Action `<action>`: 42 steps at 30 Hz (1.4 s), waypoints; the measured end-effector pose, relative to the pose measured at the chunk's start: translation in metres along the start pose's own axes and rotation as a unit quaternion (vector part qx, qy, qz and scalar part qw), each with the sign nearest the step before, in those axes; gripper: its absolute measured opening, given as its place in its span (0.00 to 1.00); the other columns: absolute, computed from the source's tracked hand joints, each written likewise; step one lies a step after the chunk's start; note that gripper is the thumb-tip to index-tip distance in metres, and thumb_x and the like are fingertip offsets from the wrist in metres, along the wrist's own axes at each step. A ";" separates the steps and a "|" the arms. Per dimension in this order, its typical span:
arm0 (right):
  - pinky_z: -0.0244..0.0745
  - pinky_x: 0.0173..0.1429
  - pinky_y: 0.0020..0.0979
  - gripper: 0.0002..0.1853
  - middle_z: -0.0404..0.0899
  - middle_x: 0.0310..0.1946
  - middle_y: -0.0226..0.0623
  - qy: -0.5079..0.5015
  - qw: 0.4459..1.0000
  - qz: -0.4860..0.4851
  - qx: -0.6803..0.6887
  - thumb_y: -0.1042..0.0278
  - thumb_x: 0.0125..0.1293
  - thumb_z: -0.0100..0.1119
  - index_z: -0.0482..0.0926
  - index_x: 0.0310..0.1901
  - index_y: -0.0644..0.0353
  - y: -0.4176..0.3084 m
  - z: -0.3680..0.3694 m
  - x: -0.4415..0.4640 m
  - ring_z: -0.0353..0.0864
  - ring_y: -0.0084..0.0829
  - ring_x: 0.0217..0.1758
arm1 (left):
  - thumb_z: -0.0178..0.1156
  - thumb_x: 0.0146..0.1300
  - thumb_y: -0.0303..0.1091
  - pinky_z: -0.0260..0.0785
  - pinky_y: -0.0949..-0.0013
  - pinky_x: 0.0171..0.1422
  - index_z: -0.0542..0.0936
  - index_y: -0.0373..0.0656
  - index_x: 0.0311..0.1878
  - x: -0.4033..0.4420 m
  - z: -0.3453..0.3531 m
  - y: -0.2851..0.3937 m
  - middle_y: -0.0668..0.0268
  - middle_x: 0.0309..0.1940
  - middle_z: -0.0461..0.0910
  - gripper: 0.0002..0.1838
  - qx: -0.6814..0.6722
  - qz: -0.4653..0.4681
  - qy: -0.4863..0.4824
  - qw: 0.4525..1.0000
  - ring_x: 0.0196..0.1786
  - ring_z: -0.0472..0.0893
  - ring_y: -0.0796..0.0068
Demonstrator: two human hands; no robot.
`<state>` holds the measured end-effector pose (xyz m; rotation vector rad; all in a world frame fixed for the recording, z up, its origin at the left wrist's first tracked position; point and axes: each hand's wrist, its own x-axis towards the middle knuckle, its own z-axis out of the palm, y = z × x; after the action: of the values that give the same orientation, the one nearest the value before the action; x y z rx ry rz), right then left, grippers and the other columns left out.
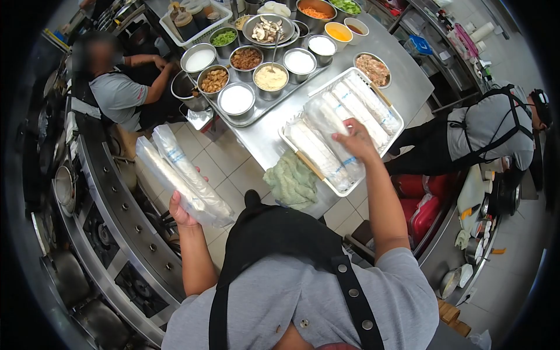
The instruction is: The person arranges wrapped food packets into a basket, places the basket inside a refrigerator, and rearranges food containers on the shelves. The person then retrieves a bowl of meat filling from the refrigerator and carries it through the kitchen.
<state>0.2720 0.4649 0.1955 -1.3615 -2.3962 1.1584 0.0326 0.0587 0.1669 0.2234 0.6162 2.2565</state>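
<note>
My left hand (185, 211) is closed around two long clear plastic packets (184, 175) filled with something white, held beside the table over the floor. Blue print shows on the plastic; the exact contents cannot be made out. My right hand (357, 140) reaches into a white plastic basket (344, 189), its fingers curled on a similar clear packet (322, 115). Several more white-filled packets (357, 109) lie side by side in that basket, at the table's near right corner. A crumpled green cloth (291, 179) touches the basket's left side.
A metal tray (262, 114) on the steel table holds several bowls of ingredients, with a ladle in one. A bowl of raw meat (373, 70) stands behind the basket. Stove burners (99, 230) line the left. One co-worker (122, 93) is at left, another (484, 125) at right.
</note>
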 end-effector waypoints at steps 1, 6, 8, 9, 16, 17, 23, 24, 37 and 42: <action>0.70 0.57 0.36 0.28 0.80 0.45 0.48 -0.009 0.999 -0.037 -0.016 0.56 0.52 0.71 0.74 0.50 0.62 0.002 0.013 0.002 0.78 0.43 0.50 | 0.63 0.59 0.43 0.75 0.40 0.56 0.49 0.42 0.74 0.000 0.000 0.000 0.45 0.66 0.62 0.46 -0.002 0.001 0.001 1.000 0.61 0.73 0.45; 0.69 0.59 0.38 0.27 0.79 0.48 0.51 -0.054 0.996 -0.051 -0.043 0.57 0.55 0.67 0.73 0.52 0.64 -0.001 0.012 0.001 0.77 0.45 0.53 | 0.63 0.59 0.43 0.75 0.41 0.57 0.49 0.41 0.74 0.001 -0.001 -0.001 0.45 0.65 0.62 0.46 -0.011 -0.002 -0.008 1.000 0.61 0.73 0.45; 0.69 0.58 0.40 0.27 0.78 0.47 0.51 -0.033 0.990 -0.073 -0.112 0.57 0.55 0.67 0.74 0.53 0.64 -0.002 0.012 0.001 0.76 0.47 0.53 | 0.63 0.59 0.43 0.75 0.42 0.57 0.49 0.40 0.74 0.002 -0.002 -0.002 0.45 0.65 0.62 0.45 -0.014 -0.005 -0.010 1.000 0.61 0.73 0.45; 0.69 0.57 0.42 0.27 0.77 0.46 0.50 0.000 0.978 -0.094 -0.184 0.57 0.55 0.67 0.74 0.53 0.64 -0.008 0.016 -0.005 0.75 0.47 0.53 | 0.63 0.59 0.43 0.75 0.42 0.57 0.49 0.40 0.74 0.003 -0.002 -0.003 0.45 0.65 0.63 0.45 -0.014 -0.006 -0.008 1.000 0.61 0.73 0.45; 0.71 0.54 0.42 0.29 0.74 0.44 0.51 -0.022 0.967 -0.141 -0.213 0.57 0.53 0.70 0.76 0.53 0.65 -0.050 0.037 -0.052 0.73 0.50 0.49 | 0.64 0.58 0.45 0.75 0.45 0.59 0.50 0.40 0.74 0.003 -0.003 -0.003 0.45 0.64 0.64 0.46 0.002 -0.005 0.002 1.000 0.60 0.73 0.45; 0.71 0.54 0.41 0.28 0.74 0.42 0.52 -0.006 0.959 -0.148 -0.241 0.55 0.53 0.70 0.76 0.51 0.66 -0.052 0.041 -0.057 0.73 0.50 0.49 | 0.64 0.58 0.45 0.75 0.45 0.59 0.50 0.39 0.74 0.003 -0.004 -0.003 0.45 0.64 0.65 0.47 0.004 -0.005 0.004 1.000 0.60 0.73 0.45; 0.71 0.55 0.44 0.29 0.73 0.45 0.55 -0.026 0.965 -0.128 -0.229 0.51 0.53 0.69 0.75 0.46 0.70 -0.042 0.049 -0.044 0.72 0.51 0.53 | 0.63 0.58 0.45 0.74 0.44 0.59 0.50 0.38 0.73 0.004 -0.009 -0.003 0.45 0.65 0.64 0.47 -0.009 -0.006 -0.008 1.000 0.61 0.72 0.45; 0.71 0.55 0.43 0.29 0.74 0.44 0.55 -0.033 0.967 -0.116 -0.224 0.51 0.52 0.70 0.75 0.46 0.70 -0.045 0.048 -0.042 0.72 0.51 0.52 | 0.63 0.58 0.45 0.74 0.44 0.59 0.50 0.38 0.73 0.003 -0.009 -0.003 0.45 0.65 0.64 0.47 -0.010 -0.008 -0.009 1.000 0.61 0.72 0.45; 0.69 0.58 0.41 0.30 0.75 0.43 0.54 -0.021 0.974 -0.137 -0.180 0.51 0.48 0.71 0.77 0.45 0.69 -0.043 0.047 -0.042 0.73 0.50 0.51 | 0.63 0.59 0.45 0.75 0.42 0.57 0.49 0.38 0.74 0.006 -0.017 0.001 0.44 0.65 0.62 0.46 -0.019 -0.016 -0.017 1.000 0.62 0.72 0.44; 0.69 0.59 0.42 0.31 0.76 0.44 0.54 -0.050 0.968 -0.107 -0.223 0.48 0.47 0.71 0.78 0.45 0.66 -0.043 0.047 -0.035 0.73 0.50 0.53 | 0.63 0.59 0.44 0.75 0.42 0.57 0.49 0.37 0.73 0.010 -0.017 0.002 0.44 0.66 0.62 0.46 -0.018 -0.020 -0.028 0.999 0.62 0.72 0.44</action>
<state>0.2411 0.3997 0.2010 -1.1237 -2.9146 0.6706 0.0189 0.0582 0.1524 0.2524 0.5450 2.2133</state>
